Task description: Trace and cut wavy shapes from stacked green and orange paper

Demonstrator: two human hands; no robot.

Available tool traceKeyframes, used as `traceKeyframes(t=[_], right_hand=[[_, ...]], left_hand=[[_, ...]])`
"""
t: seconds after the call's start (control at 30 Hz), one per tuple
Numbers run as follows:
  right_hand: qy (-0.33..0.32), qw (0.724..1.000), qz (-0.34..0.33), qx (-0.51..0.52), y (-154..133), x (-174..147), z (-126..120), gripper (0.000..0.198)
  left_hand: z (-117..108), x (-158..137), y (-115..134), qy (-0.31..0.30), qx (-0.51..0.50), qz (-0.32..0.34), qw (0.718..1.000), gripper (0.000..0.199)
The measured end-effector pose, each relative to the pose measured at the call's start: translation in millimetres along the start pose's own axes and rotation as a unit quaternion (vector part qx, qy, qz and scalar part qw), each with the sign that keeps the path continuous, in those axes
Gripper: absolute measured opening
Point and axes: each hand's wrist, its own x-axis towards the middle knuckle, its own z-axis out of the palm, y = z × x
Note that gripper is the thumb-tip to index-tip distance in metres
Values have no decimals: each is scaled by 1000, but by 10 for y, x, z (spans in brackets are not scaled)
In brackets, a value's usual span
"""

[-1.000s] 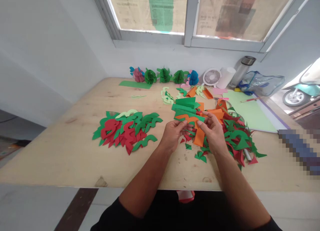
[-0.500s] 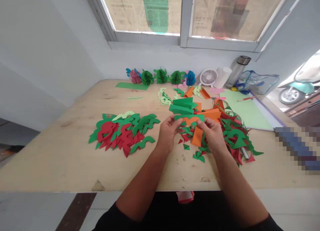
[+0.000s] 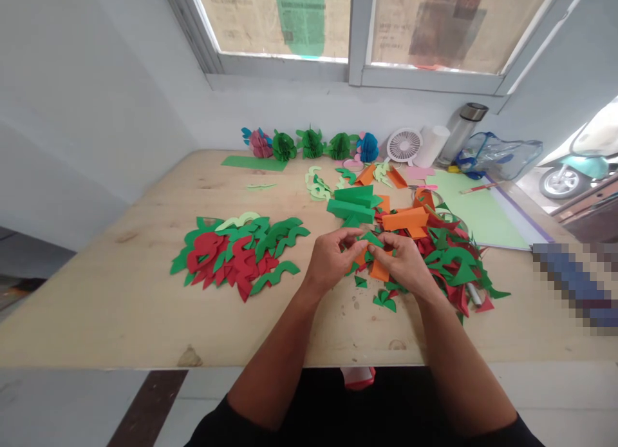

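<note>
Green paper [image 3: 372, 239] between the two hands [image 3: 332, 261]

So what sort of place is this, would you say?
Probably a papercraft corner beneath a window, at home or in a small workshop: the wooden table holds a pile of red and green cutouts, scattered scraps, and a row of pleated paper figures near the wall.
</note>
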Motion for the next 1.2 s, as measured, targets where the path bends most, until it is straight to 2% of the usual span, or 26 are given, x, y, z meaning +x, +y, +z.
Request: traceKeyframes(t=[0.2,0.33,0.43,0.67,0.9,1.2], right_hand=[[2,998,21,67,-2,4,18,28],[4,987,48,153,-28,10,20,34],[-2,985,49,166,-43,3,30,35],[-35,991,28,123,-38,-15,92,40],[38,985,37,166,-19,19,78,48],[44,990,32,132,-44,16,41,46]], left_hand=[[22,-3,-14,-56,-151,-92,983,23],[19,8,3,-17,-265,-157,951,33],[25,24,1,11,-317,-180,931,39],[86,23,-7,2,-331,-178,927,39],[106,22,27,-25,-338,-169,926,33],[119,10,42,-42,-312,-157,936,26]])
